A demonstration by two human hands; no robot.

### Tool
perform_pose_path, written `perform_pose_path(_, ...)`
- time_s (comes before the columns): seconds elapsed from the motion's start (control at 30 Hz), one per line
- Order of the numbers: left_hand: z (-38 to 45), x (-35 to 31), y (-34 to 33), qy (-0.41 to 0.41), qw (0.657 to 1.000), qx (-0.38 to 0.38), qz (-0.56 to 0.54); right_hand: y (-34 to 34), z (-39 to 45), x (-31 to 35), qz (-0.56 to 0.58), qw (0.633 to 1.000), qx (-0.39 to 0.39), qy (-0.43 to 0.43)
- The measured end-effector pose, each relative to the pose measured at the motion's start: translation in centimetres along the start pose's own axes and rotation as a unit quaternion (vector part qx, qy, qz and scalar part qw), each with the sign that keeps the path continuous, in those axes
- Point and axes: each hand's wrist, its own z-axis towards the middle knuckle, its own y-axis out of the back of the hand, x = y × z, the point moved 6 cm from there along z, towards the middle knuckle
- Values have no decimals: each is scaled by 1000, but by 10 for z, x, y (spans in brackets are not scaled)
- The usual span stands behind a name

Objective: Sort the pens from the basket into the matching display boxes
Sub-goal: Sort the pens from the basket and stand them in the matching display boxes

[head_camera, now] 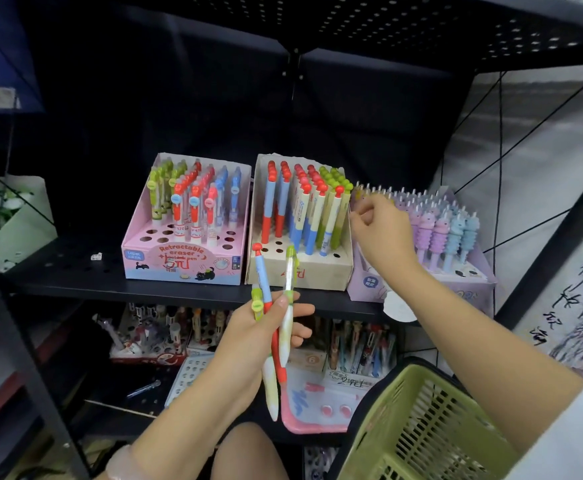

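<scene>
My left hand (258, 337) grips three pens (276, 327) upright in front of the shelf: a red-and-blue one with a red top and two green-and-white ones. My right hand (380, 230) hovers with loosely curled fingers at the left edge of the lilac display box (432, 282) of pastel pens; I see nothing in it. A beige box (300, 268) of red, blue and green pens stands in the middle, with free holes in its front rows. Left of it is a pink box (179, 265) of retractable eraser pens. The green basket (421, 427) sits at the lower right.
The boxes stand on a black perforated shelf (75, 268). A lower shelf holds more pen boxes (165, 337) and a pink tray (317, 407). Another box (16, 216) with green-and-white items stands at the far left. Black frame posts (23, 358) flank the shelf.
</scene>
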Motion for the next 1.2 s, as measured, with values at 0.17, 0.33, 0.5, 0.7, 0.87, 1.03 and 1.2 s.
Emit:
perform_pose_path(0.17, -3, -6, -3, 10, 999, 36, -38, -23, -45, 29, 278, 929, 243, -14)
perform_pose_path(0.33, -6, -13, 3, 4, 992, 34, -118, -45, -60, 46, 442, 821, 356, -60)
perform_pose_path(0.5, -8, -26, 29, -16, 991, 24, -130, -58, -51, 76, 469, 817, 333, -37)
perform_pose_path(0.7, -11, -48, 80, -42, 992, -57, -100, -60, -17, 143, 425, 873, 232, 51)
perform_pose_path(0.87, -10, -68, 125, -91, 987, -129, -6, -48, 31, 186, 356, 929, -12, 97)
perform_pose_path(1.03, -8, -73, 147, -81, 988, -134, -12, -88, 40, 203, 181, 972, -10, 148)
perform_pose_path(1.2, -10, -71, 157, -85, 988, -126, -10, -122, 46, 205, 87, 985, 41, 142)
